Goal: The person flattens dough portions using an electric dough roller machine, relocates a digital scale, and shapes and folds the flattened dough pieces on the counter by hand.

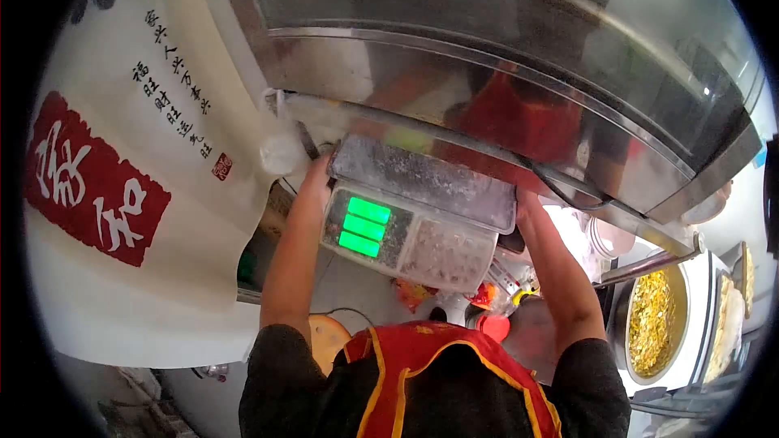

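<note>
A digital weighing scale [450, 251] is in front of my chest, under the steel cabinet edge. Its display [365, 227] glows with green panels, a keypad lies beside it, and the grey weighing pan [422, 178] on top looks dusted white. My left hand [319, 172] grips the pan end at the left. At the opposite end my right hand [526, 201] holds the scale. The fingers of both hands are mostly hidden behind it. What supports the scale from below does not show.
A large steel cabinet [454, 73] with a lower rail fills the space ahead. To the left hangs a white cloth with writing [187, 259]. A metal bowl of yellow shredded food [652, 324] stands at right. Packets [414, 292] and a red lid [492, 327] lie below.
</note>
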Action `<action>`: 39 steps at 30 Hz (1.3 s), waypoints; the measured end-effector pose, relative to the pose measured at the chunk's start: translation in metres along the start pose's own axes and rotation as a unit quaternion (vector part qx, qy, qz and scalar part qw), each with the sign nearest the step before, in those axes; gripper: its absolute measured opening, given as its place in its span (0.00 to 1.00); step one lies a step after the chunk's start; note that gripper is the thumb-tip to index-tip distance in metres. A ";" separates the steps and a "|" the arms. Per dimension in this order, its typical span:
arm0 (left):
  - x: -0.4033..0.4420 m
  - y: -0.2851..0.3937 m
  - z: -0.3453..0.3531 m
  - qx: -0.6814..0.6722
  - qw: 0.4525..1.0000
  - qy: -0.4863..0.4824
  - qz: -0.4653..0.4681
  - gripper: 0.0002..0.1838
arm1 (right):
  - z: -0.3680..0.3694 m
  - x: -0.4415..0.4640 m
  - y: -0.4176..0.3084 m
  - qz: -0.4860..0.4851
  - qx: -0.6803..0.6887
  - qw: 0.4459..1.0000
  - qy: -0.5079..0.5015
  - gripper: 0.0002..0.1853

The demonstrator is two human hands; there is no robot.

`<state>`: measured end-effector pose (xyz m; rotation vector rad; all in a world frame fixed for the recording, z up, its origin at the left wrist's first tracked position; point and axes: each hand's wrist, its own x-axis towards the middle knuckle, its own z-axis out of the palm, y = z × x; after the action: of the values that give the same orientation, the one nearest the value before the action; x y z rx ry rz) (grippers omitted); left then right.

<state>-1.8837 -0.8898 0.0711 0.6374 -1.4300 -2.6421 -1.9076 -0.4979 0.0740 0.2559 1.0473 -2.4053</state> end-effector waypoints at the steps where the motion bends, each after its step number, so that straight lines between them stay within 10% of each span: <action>1: 0.039 -0.010 -0.022 0.028 0.999 -0.035 -0.015 0.19 | -0.005 0.006 -0.003 -0.010 -0.016 1.000 0.001 0.30; 9: 0.042 -0.029 -0.011 0.050 0.997 0.005 0.060 0.23 | -0.051 0.014 0.001 -0.127 -0.242 0.953 0.132 0.22; 14: 0.046 -0.015 -0.014 0.056 0.998 0.006 0.005 0.21 | -0.051 -0.097 0.052 -0.314 -0.468 0.808 0.173 0.16; 15: 0.042 -0.016 -0.018 0.053 0.998 -0.021 0.003 0.22 | -0.036 -0.130 0.051 -0.359 -0.600 0.687 0.197 0.16; 18: -0.011 -0.001 0.000 0.193 0.980 -0.024 0.044 0.22 | -0.070 -0.187 0.066 -0.259 -0.737 0.559 0.277 0.17; 23: -0.106 -0.024 -0.003 0.418 0.854 -0.056 0.304 0.20 | -0.111 -0.207 0.078 -0.276 -0.732 0.492 0.382 0.19; 32: -0.140 -0.058 -0.018 0.412 0.858 -0.066 0.300 0.21 | -0.110 -0.204 0.070 -0.099 -0.745 0.531 0.391 0.19; 39: -0.152 -0.059 -0.014 0.378 0.879 -0.033 0.287 0.18 | -0.122 -0.203 0.073 -0.177 -0.751 0.503 0.390 0.18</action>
<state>-1.7319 -0.8288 0.0651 0.0946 -2.2421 -1.6270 -1.6992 -0.3767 0.0171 0.4596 3.2836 -0.5511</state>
